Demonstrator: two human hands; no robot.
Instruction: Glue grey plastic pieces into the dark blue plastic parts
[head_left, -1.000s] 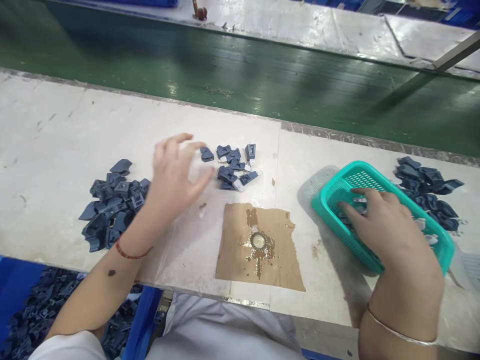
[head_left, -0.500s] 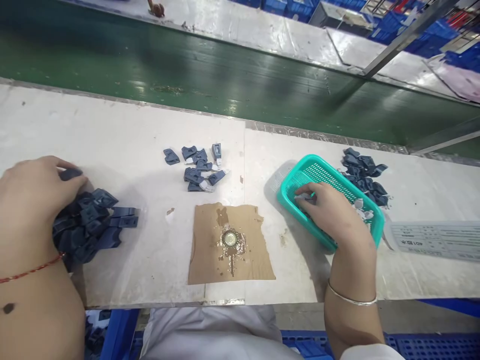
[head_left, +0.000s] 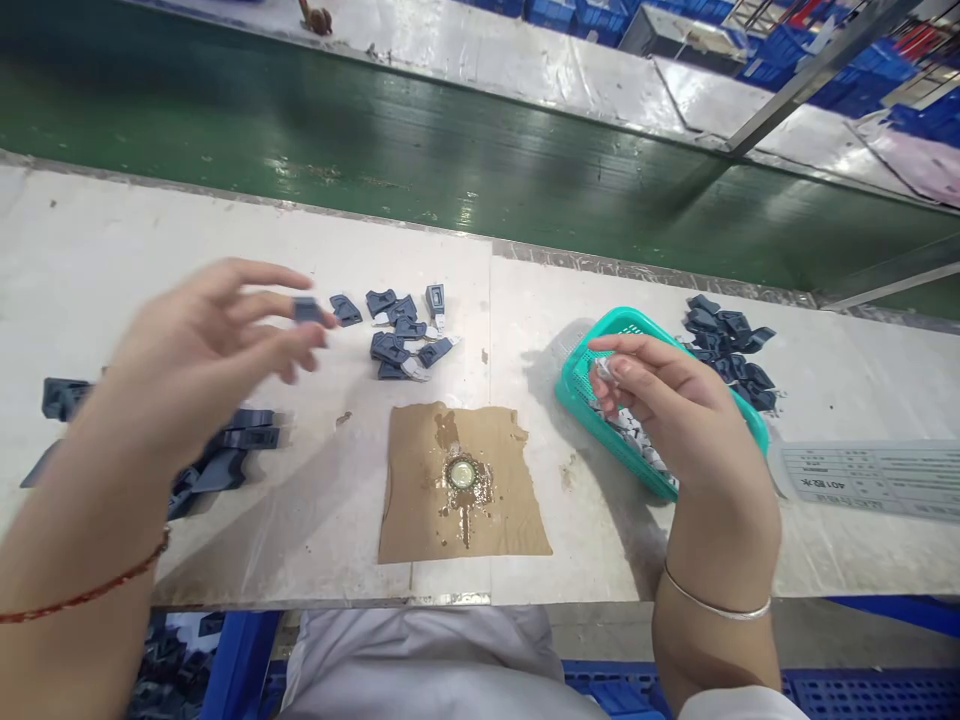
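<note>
My left hand (head_left: 217, 340), somewhat blurred, pinches a small dark blue-grey plastic part (head_left: 306, 310) above the table. Under that forearm lies a pile of the same dark parts (head_left: 225, 465), partly hidden. Over the green plastic basket (head_left: 652, 480), my right hand (head_left: 667, 400) grips a small white plastic piece (head_left: 602, 370) between thumb and fingers. More white pieces (head_left: 637, 435) lie in the basket. Between the hands, a bottle cap (head_left: 462, 474) holding clear liquid sits on a piece of brown cardboard (head_left: 405, 520), with wet spots around it.
Several dark parts joined with white pieces (head_left: 405, 345) lie beyond the cardboard. Another dark pile (head_left: 731, 345) is behind the basket, and a printed plastic sleeve (head_left: 870, 480) lies to its right. A green conveyor belt (head_left: 420, 150) runs along the table's far edge.
My left hand has risen from the left pile and moved right with a dark part. My right hand has lifted out of the basket, bringing up a white piece.
</note>
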